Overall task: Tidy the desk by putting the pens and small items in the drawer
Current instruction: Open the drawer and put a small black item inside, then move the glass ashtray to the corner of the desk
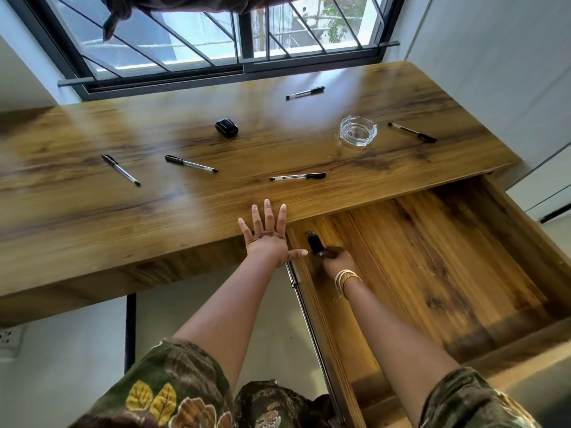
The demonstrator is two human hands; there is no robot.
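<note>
no writing legible; right hand (pixel 335 257) holds dark item (pixel 314 244).

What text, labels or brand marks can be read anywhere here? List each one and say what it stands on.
None can be read.
Pens: any barrel print is too small to read.
Black case on the desk: no legible mark.
Small black item in the right hand: blurred, no text visible.
Glass ashtray: plain.

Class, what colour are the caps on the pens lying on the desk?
Black, on clear barrels; the head view shows the nearest pen best.
</note>
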